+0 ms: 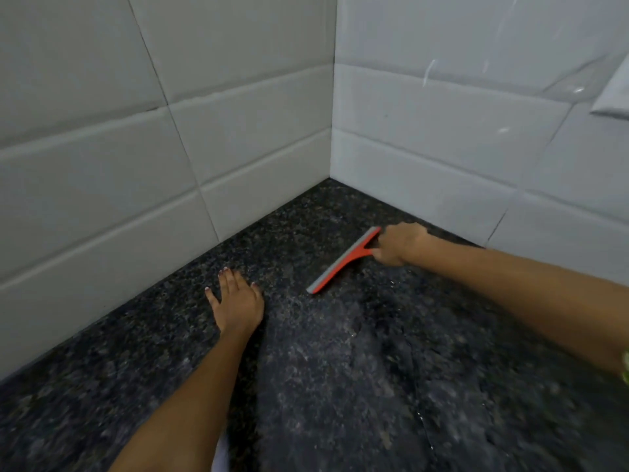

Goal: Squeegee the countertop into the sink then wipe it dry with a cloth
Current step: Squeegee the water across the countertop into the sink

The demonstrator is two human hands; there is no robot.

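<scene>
A dark speckled granite countertop (pixel 340 386) fills the lower half of the view and runs into a tiled corner. My right hand (pixel 398 245) grips the handle of an orange squeegee (pixel 343 262) with a grey blade, which lies on the counter near the corner, angled from upper right to lower left. Wet streaks and droplets show on the stone in front of the blade. My left hand (pixel 236 301) rests flat on the counter to the left of the squeegee, fingers spread, holding nothing. No sink and no cloth are in sight.
White tiled walls (pixel 170 148) meet at a corner (pixel 332 131) behind the counter. A white object (pixel 612 97) juts from the right wall at the upper right edge. A sliver of white shows at the bottom edge (pixel 221 451) beside my left forearm.
</scene>
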